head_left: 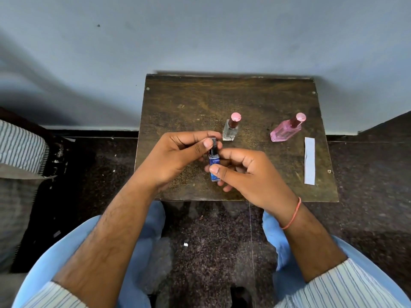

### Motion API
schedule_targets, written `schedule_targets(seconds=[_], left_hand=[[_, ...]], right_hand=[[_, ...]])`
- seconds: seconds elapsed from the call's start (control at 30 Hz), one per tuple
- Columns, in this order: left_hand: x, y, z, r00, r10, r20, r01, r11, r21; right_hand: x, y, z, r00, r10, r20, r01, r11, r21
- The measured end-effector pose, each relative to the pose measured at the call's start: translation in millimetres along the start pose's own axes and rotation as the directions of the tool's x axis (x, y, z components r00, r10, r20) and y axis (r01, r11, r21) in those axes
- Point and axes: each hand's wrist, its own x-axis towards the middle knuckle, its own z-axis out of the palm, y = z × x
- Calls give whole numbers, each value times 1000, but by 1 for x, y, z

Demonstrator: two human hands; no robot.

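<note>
Table [200, 103], left hand [175, 158], right hand [249, 174] gripping bottle [214, 162]

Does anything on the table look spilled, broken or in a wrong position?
No spill or breakage shows. The clear bottle and pink bottle have their caps on; the pink one seems to lean, perhaps only from the wide lens. The table top is scuffed.

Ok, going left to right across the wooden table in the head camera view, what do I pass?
Left hand, small blue spray bottle with black top, clear square glass bottle with pink cap, pink glass bottle with pink cap, white paper strip.
</note>
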Motion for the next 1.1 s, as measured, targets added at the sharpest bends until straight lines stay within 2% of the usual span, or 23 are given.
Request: schedule_targets(seconds=[0.13, 0.23, 0.37, 0.5, 0.67, 0.77, 0.83, 0.93, 1.1], left_hand=[[-4, -1, -1, 999, -27, -37, 24, 996, -80], [-6, -3, -4, 998, -23, -59, 19, 997, -79], [-6, 2, -12, 987, 2, -161, -26, 989, -148], [-5, 7, -25, 981, 18, -191, -58, 976, -208], [-6, 8, -30, 958, 123, -257, -103, 991, 89], [-6, 3, -38, 955, 232, -185, -143, 905, 401], [-6, -1, -42, 955, 257, -152, -137, 830, 540], [-7, -4, -45, 946, 271, -178, -95, 757, 647], [-7, -6, -48, 951, 266, -157, -51, 636, 770]], right_hand=[[4, 3, 4, 999, 16, -33, -17, 999, -29], [9, 6, 7, 998, 14, -66, -19, 997, -71], [11, 10, 11, 993, -37, -110, -2, 943, -333], [10, 11, 19, 995, -29, -93, 3, 966, -259], [14, 10, 15, 993, -56, -100, 28, 966, -258], [13, 8, 10, 989, -60, -137, 19, 960, -280], [13, 7, 5, 983, -102, -150, 54, 955, -290], [12, 8, -2, 977, -146, -158, 89, 944, -317], [10, 14, -15, 974, -128, -188, 45, 919, -391]])
